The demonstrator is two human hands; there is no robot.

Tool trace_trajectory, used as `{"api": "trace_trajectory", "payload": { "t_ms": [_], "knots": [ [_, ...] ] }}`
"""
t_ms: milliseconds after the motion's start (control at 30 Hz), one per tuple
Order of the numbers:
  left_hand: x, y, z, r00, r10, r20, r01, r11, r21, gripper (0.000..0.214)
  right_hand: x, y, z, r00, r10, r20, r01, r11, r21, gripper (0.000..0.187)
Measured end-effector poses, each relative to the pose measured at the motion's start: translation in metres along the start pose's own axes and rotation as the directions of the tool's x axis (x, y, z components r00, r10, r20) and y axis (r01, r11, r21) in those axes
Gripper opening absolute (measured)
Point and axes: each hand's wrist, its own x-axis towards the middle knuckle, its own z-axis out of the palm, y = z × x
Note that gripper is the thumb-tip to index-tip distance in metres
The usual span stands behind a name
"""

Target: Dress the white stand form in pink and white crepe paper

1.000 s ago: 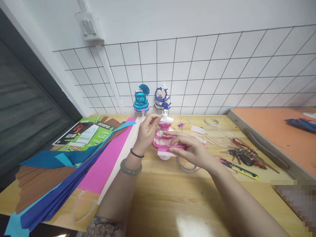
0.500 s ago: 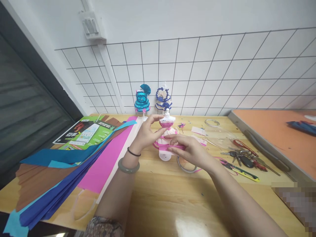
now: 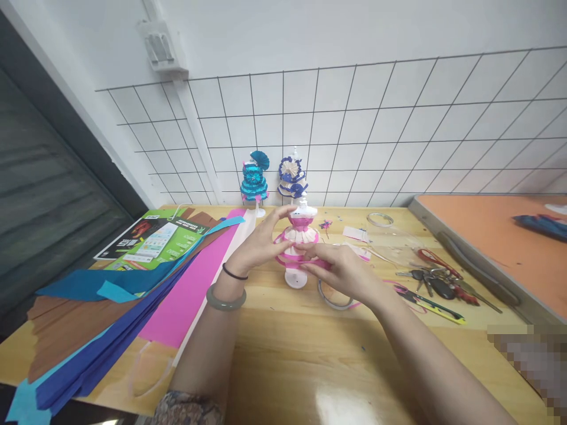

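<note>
A small white mannequin [image 3: 302, 227] in a pink and cream pleated paper dress stands on a round base on the wooden table [image 3: 310, 354]. My left hand [image 3: 259, 245] curls round the dress from the left, thumb up near the bust. My right hand [image 3: 339, 268] presses a pink paper strip [image 3: 305, 264] against the lower skirt from the right, fingers pinched on it. Both wrists rest low over the table.
Long crepe paper sheets [image 3: 133, 307] in pink, blue, brown and white fan out at left beside a green packet [image 3: 155, 239]. Two finished blue paper-dress figures [image 3: 272, 177] stand by the wire grid wall. Tape rolls, keys [image 3: 432, 283], scissors and a cutter lie at right.
The mannequin has turned a little and the skirt sits lower in my hands. My left hand slid down from the bust to the skirt's side. My right hand stays on the pink strip.
</note>
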Motion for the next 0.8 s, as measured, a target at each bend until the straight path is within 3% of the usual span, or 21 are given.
{"api": "trace_trajectory", "payload": {
  "t_ms": [133,333,500,800],
  "knots": [
    [0.000,0.001,0.001,1.000,-0.009,-0.012,0.009,1.000,0.000,0.059,0.000,-0.002,-0.002,0.999,0.032,-0.028,-0.031,0.999,0.042,0.019],
    [0.000,0.003,0.004,0.999,0.004,-0.054,-0.004,1.000,-0.005,0.056,-0.001,0.001,-0.012,0.971,0.173,-0.167,-0.156,0.981,0.111,0.026],
    [0.002,0.008,0.011,0.997,0.046,-0.062,-0.051,0.996,-0.076,0.046,0.000,0.003,-0.015,0.950,0.253,-0.182,-0.229,0.963,0.143,0.029],
    [0.003,0.006,0.019,0.994,0.067,-0.089,-0.080,0.985,-0.152,0.043,0.001,0.005,-0.011,0.924,0.267,-0.273,-0.248,0.963,0.105,0.031]
  ]
}}
